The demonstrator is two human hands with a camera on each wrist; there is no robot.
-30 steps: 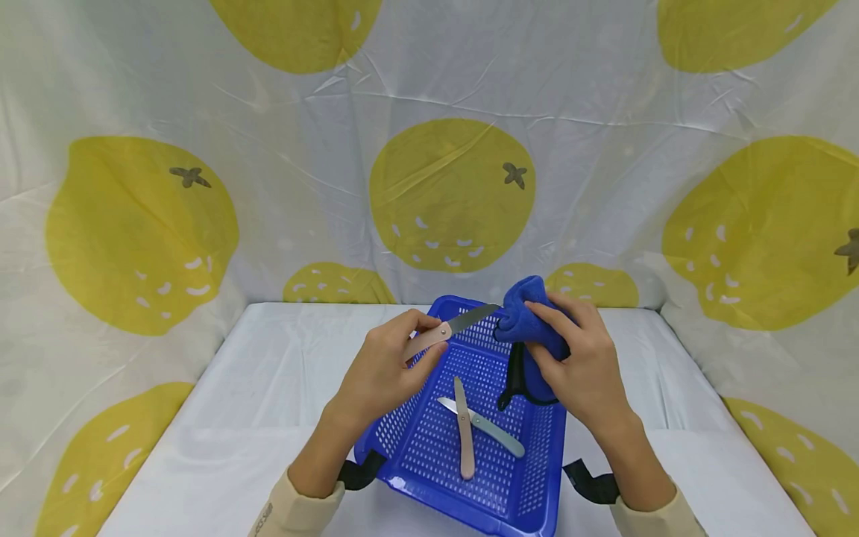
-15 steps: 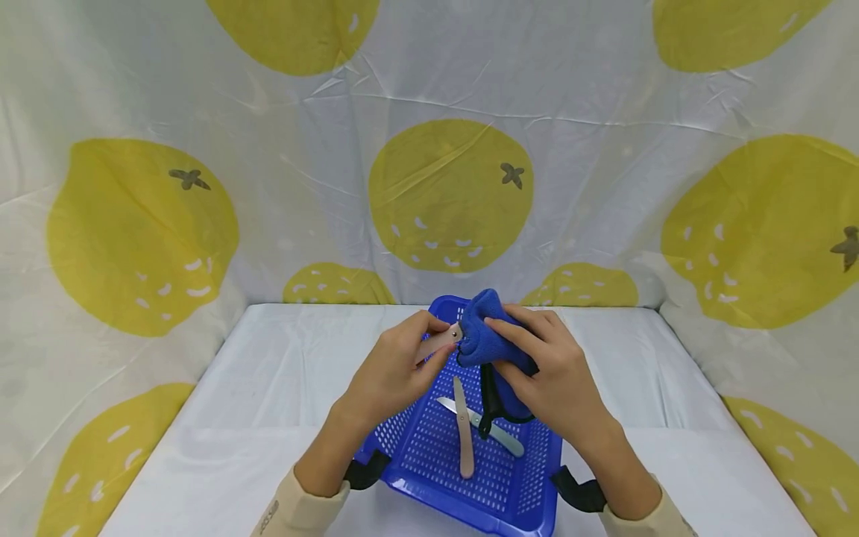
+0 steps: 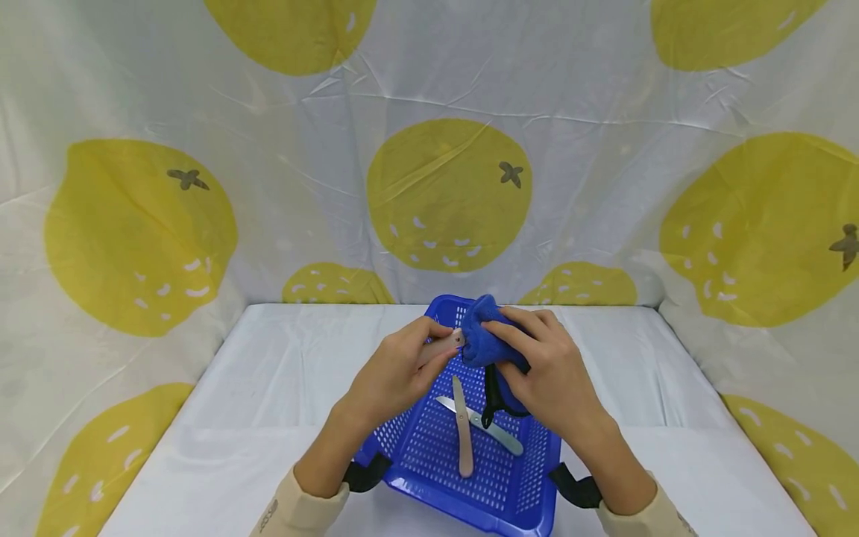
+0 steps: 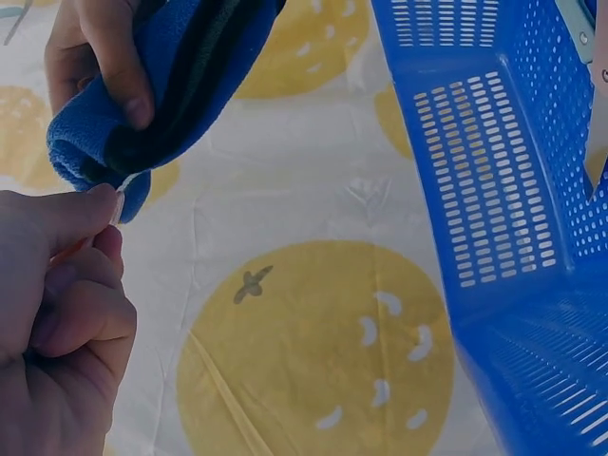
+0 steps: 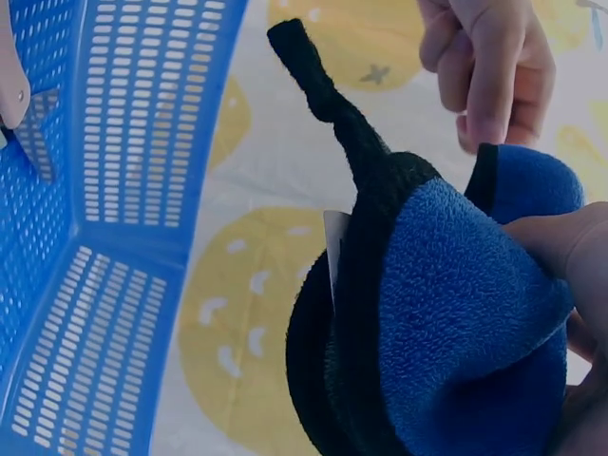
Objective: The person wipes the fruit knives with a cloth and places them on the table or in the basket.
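Over the basket, my left hand (image 3: 396, 367) pinches the pink handle of a knife (image 3: 441, 347). Its blade is hidden inside the folds of a blue cloth (image 3: 485, 337) with black edging. My right hand (image 3: 552, 370) grips that cloth round the blade, fingers on top and thumb below. In the left wrist view, the left thumb and fingers (image 4: 81, 313) close on the handle right beside the cloth (image 4: 204, 85). A black loop (image 5: 328, 95) hangs from the cloth in the right wrist view. Below lie a second pink-handled knife (image 3: 464, 440) and a light green-handled knife (image 3: 499, 435), crossed.
The blue perforated basket (image 3: 403, 477) stands at a slant on a white-covered table (image 3: 282, 388). Behind and at the sides hangs a white curtain (image 3: 282, 194) printed with yellow lemons. Black straps (image 3: 367, 474) are at both wrists.
The right hand has brought the cloth leftward onto the blade, which was bare a second ago and is now covered. The left hand has shifted slightly right. The two knives in the basket stay put.
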